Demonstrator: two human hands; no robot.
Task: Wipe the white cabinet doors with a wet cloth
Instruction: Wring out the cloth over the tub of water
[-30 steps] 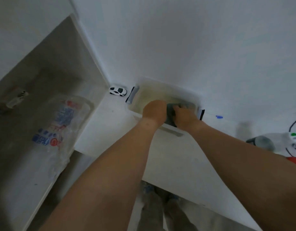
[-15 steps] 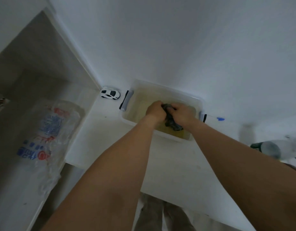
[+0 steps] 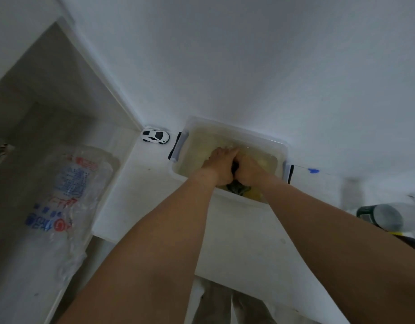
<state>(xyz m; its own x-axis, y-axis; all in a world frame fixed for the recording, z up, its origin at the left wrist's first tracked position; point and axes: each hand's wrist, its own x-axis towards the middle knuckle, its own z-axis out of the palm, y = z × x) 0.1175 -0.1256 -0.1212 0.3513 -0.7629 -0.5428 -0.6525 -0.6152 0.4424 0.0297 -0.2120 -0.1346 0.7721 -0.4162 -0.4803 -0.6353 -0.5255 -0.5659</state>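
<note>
Both my hands, left [image 3: 219, 166] & right [image 3: 248, 169], are bunched tight round the dark cloth [image 3: 237, 188], low in the water tub [image 3: 227, 124] on the bench [image 3: 136, 202]. Wring hard over the tub, no drips. Doors not begun, I reckon.

2 hands [image 3: 221, 166], 1 cloth [image 3: 238, 189], 1 tub [image 3: 234, 129], 1 toy car [image 3: 155, 136], 1 bottle [image 3: 380, 217].

You'll find print only on the plastic bag [image 3: 68, 195], lying left of the water tub [image 3: 227, 136]: red and blue characters with a red round mark near its lower end, all too blurred to read. The dark bottle [image 3: 375, 215] to the right of the tub carries a label you can't make out either.
</note>
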